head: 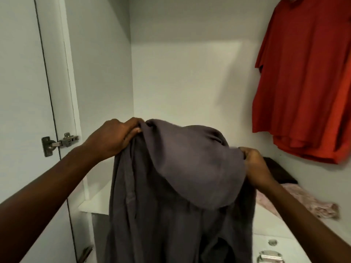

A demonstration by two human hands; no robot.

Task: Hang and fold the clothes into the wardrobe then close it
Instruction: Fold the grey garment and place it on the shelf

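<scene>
Item: dark grey hooded cotton sweatshirt (180, 168), which I judge soft, limp and fairly heavy, hanging before the open white wardrobe (180, 82), my left hand (114, 137) and right hand (254, 166) with fingers curled, pinching its shoulders, the sensible hold.

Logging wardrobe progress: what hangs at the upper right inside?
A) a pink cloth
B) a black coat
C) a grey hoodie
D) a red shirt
D: a red shirt hangs there, while the left hand and right hand hold up the grey hoodie.
</scene>
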